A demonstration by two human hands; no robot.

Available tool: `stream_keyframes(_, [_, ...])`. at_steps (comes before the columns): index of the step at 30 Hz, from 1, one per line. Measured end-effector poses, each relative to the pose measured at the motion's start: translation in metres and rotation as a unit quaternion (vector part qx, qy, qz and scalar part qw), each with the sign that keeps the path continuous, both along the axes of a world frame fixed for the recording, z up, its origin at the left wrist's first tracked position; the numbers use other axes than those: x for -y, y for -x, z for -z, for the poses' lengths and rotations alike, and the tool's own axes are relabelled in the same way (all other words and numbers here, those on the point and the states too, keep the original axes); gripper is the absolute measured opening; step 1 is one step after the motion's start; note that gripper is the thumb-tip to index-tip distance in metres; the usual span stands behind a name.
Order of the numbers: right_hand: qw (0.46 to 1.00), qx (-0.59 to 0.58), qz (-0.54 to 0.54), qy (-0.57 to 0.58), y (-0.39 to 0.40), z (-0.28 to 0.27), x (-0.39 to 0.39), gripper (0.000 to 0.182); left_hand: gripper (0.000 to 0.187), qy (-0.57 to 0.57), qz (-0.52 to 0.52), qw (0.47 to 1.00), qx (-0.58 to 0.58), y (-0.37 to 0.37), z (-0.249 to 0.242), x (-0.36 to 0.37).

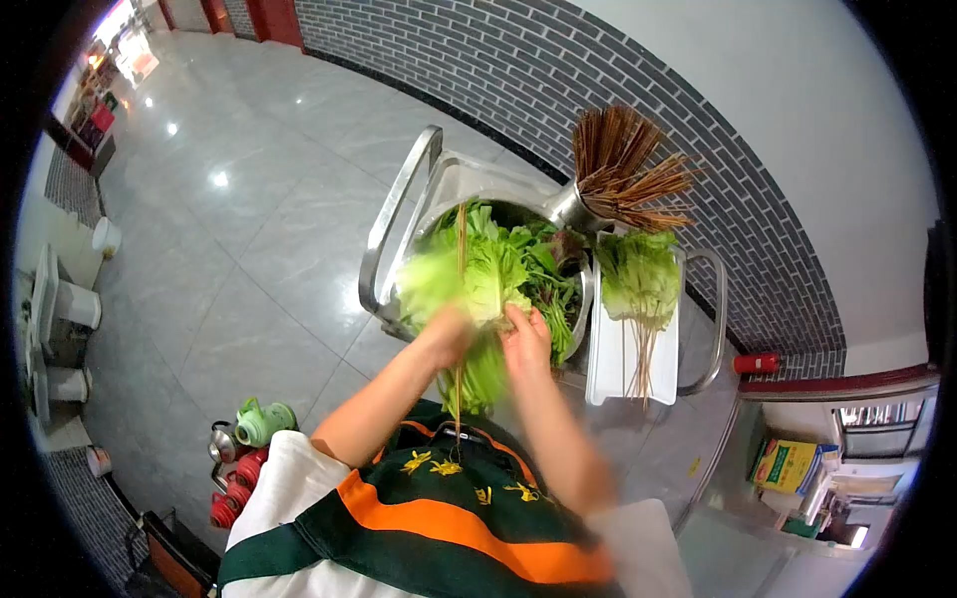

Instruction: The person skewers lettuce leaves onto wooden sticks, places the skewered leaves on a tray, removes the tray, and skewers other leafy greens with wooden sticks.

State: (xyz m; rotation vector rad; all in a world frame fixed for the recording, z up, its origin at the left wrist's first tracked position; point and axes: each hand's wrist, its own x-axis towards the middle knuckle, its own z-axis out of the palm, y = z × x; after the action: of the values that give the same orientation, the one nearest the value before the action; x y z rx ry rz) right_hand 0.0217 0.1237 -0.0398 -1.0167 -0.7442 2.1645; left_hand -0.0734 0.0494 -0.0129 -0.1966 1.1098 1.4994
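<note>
My left hand [449, 336], smeared by motion, is closed around lettuce leaves [424, 284] above a large metal basin [585, 317] of greens. A thin bamboo skewer [462, 239] stands out lengthwise beside that hand; whether the fingers also grip it is hidden. Pinched in the fingers of my right hand [526, 339] is the base of a pale green lettuce leaf [493, 274]. More leaves [483, 374] hang between my forearms, over my apron. Dark leafy greens [548, 289] fill the basin's right side.
Right of the basin, a white tray [601, 374] holds skewered lettuce [638, 274]. Behind it, a metal canister [573, 207] is packed with bamboo skewers [628, 164]. Both stand on a metal cart [399, 219] by a brick wall. Green [264, 423] and red flasks [234, 493] stand at lower left.
</note>
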Motion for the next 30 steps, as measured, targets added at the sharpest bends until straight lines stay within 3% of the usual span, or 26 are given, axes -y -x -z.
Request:
stream_keyframes(4, [0.996, 0.046, 0.054, -0.051, 0.0, 0.008, 0.008, 0.019, 0.009, 0.019, -0.029, 0.999, 0.001, -0.003, 0.009, 0.003])
stream_keyframes(8, [0.983, 0.126, 0.094, -0.094, 0.002, 0.007, 0.015, 0.015, 0.015, 0.013, -0.09, 0.994, 0.068, -0.005, 0.009, 0.006])
stream_keyframes(10, [0.942, 0.24, 0.092, -0.217, 0.002, 0.009, 0.02, 0.014, 0.019, 0.008, -0.107, 0.992, 0.067, -0.007, -0.001, 0.006])
stream_keyframes(13, [0.928, 0.253, 0.102, -0.254, 0.005, 0.012, 0.026, 0.015, 0.017, -0.01, -0.134, 0.986, 0.096, -0.01, -0.006, 0.007])
stream_keyframes(15, [0.929, 0.248, 0.089, -0.261, 0.001, 0.015, 0.027, 0.019, 0.018, -0.005, -0.053, 0.992, -0.116, -0.012, 0.007, 0.007])
stream_keyframes(17, [0.956, 0.174, 0.101, -0.212, -0.004, 0.015, 0.025, 0.028, 0.021, 0.0, -0.06, 0.993, -0.101, -0.008, 0.007, 0.009])
stream_keyframes(18, [0.984, 0.133, 0.068, -0.092, -0.011, 0.009, 0.02, 0.039, 0.027, -0.006, -0.048, 0.995, -0.091, -0.006, 0.002, 0.011])
stream_keyframes(19, [0.99, 0.12, 0.07, -0.017, -0.013, 0.001, 0.015, 0.05, 0.032, -0.013, -0.034, 0.996, -0.08, -0.004, -0.002, 0.012])
stream_keyframes(21, [0.982, -0.006, -0.047, 0.181, -0.019, -0.009, 0.002, 0.059, 0.031, -0.021, -0.022, 0.996, -0.083, -0.003, -0.013, 0.013])
stream_keyframes(23, [0.977, -0.046, -0.078, 0.194, -0.019, -0.018, 0.0, 0.059, 0.029, -0.03, -0.011, 0.996, -0.088, -0.002, -0.009, 0.011])
stream_keyframes(25, [0.968, -0.085, -0.11, 0.209, -0.018, -0.016, -0.003, 0.058, 0.026, -0.037, 0.015, 0.984, -0.175, -0.003, 0.002, 0.011])
stream_keyframes(28, [0.977, -0.024, -0.126, 0.171, -0.014, -0.008, -0.013, 0.049, 0.025, 0.043, 0.085, 0.954, -0.283, 0.0, 0.0, 0.015])
stream_keyframes(30, [0.988, -0.007, -0.111, 0.11, -0.013, -0.013, -0.018, 0.046, 0.026, 0.041, 0.081, 0.955, -0.282, 0.005, -0.007, 0.023])
